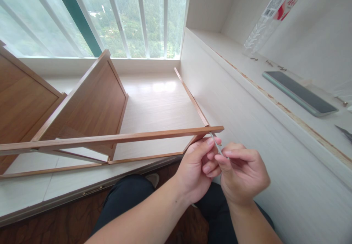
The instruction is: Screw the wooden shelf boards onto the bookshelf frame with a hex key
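Note:
A wooden frame of slats and panels rests on the pale ledge, its top rail [165, 135] ending near my hands. My right hand [243, 172] pinches the lower end of a thin grey metal rod that looks like a hex key [218, 146]. The rod's upper end meets the rail's right end; its tip is hidden there. Just below that corner, my left hand [199, 163] is closed, with its thumb and fingers around the upper part of the hex key. A wooden slat [192, 98] runs back from the corner along the white side wall.
Wooden panels [90, 104] stand upright at left, before a barred window [132, 20]. On the right-hand shelf are a clear plastic bottle [271, 18], several screws [268, 63] and a phone [299, 93]. The shelf's front edge [271, 97] is chipped. My knees are below the ledge.

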`<state>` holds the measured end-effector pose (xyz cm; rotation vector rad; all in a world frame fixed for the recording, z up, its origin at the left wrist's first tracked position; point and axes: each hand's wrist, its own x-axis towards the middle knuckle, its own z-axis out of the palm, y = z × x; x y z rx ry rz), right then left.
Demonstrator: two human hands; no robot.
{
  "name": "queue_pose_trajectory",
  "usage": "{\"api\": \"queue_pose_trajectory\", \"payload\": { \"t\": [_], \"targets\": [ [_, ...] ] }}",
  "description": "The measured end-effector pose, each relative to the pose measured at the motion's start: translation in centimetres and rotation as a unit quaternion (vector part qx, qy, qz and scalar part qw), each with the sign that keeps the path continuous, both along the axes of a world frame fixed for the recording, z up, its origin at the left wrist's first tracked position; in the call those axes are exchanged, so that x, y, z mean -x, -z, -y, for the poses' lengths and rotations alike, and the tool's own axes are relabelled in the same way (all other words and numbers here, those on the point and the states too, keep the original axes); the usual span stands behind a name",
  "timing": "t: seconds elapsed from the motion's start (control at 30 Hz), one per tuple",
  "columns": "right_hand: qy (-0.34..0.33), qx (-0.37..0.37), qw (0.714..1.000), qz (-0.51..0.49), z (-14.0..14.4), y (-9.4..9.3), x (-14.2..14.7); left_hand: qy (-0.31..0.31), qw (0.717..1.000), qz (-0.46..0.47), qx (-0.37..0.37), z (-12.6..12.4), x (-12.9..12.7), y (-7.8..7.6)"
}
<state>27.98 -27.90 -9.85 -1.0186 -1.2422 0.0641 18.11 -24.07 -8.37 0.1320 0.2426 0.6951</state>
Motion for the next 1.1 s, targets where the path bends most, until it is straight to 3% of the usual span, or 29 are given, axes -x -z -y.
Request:
{"api": "queue_pose_trajectory", "payload": {
  "t": [1.1],
  "targets": [
    [-0.018, 0.030, 0.999, -0.013, 0.20, -0.28, 0.57, -0.006, 1.000, -0.001, -0.014, 0.01, -0.29, 0.28]
  ]
}}
